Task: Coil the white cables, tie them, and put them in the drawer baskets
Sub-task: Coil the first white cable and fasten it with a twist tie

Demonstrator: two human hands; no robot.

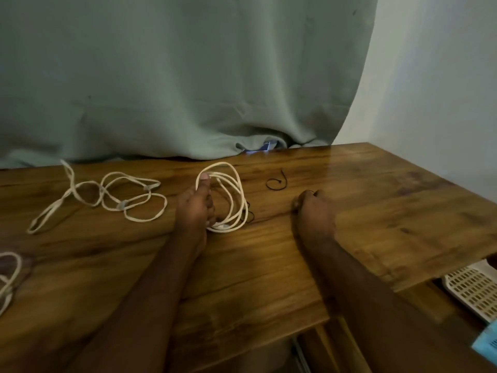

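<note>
So: head view, coil held, tie not yet on.
Left hand (195, 208) fingers (203, 177) grip the coiled white cable (231, 200), standing on the bench (376, 197). Right hand (313, 208) lies to the right of it, fingers curled, seemingly pinching something dark; can't tell what. Loose black tie (276, 181) sits between the two, slightly farther back, nearer the right hand. Uncoiled cable (107, 195) lies left; basket (473, 289) lower right.
</note>
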